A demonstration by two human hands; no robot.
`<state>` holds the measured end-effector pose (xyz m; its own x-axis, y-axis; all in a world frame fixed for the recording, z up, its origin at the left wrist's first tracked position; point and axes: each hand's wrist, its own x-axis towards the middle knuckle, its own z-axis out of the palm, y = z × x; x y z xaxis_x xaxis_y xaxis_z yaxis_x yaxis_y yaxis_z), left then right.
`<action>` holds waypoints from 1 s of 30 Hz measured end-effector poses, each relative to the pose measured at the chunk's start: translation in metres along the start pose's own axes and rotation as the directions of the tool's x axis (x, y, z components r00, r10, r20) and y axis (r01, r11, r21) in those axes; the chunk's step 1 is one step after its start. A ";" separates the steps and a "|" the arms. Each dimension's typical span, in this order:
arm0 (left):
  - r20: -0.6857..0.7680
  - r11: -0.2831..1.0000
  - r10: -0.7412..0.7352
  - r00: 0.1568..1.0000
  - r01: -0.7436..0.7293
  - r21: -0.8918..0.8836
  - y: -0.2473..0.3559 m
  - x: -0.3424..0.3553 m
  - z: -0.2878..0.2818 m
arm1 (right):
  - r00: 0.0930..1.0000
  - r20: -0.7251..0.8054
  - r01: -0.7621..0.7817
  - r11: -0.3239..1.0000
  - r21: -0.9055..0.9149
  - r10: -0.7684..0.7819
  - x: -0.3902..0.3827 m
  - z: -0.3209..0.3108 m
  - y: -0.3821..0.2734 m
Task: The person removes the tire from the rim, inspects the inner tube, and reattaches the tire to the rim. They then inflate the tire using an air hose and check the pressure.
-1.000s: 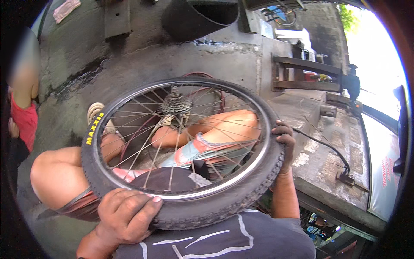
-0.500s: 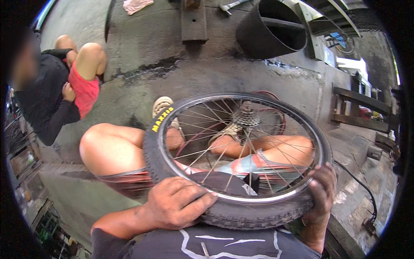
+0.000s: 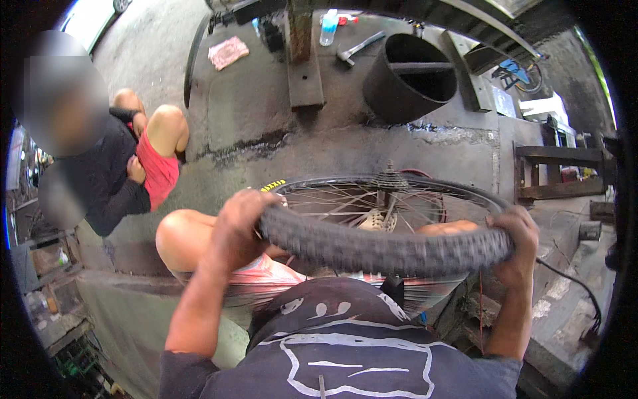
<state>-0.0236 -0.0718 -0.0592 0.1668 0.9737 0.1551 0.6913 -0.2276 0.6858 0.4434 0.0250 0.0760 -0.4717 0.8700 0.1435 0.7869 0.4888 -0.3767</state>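
A bicycle wheel [image 3: 385, 250] with a knobbly black tyre is raised over my lap, tilted so its near tread faces me. My left hand [image 3: 243, 216] is closed around the tyre's left side. On the opposite side my right hand [image 3: 518, 234] grips the tyre too, its fingers partly hidden. A cassette of sprockets [image 3: 389, 181] stands up from the hub, with thin spokes running out to the rim. A red hose [image 3: 444, 206] shows behind the wheel, partly covered by it.
A person in a dark top and red shorts [image 3: 163, 174] sits at the left. Ahead on the floor are a black metal cylinder [image 3: 382, 86], a hammer [image 3: 362, 48], a plastic bottle [image 3: 328, 28], a pink cloth [image 3: 228, 52] and a metal post's base [image 3: 306, 83]. A black cable [image 3: 577, 286] lies at right.
Both hands have lifted the wheel away from my body and tipped its near edge up. The tread now faces me and the wheel looks flatter. My view has tilted up slightly.
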 end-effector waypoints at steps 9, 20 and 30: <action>-0.130 0.972 0.190 0.973 -0.168 0.163 0.079 0.108 -0.069 | 0.952 0.216 -0.250 0.958 0.141 0.217 0.059 0.021 0.083; 0.019 0.984 0.112 0.994 -0.114 0.137 0.086 0.146 -0.060 | 0.982 0.171 -0.122 0.954 0.274 0.077 0.089 0.010 0.085; -0.001 0.957 0.211 0.977 -0.207 0.204 0.107 0.164 -0.044 | 0.956 0.103 0.261 0.956 0.131 -0.275 0.141 0.007 0.018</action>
<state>0.0467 0.0643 0.0713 0.3085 0.9036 0.2971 0.7702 -0.4206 0.4795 0.3883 0.1557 0.0831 -0.7081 0.6907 0.1464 0.5775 0.6859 -0.4427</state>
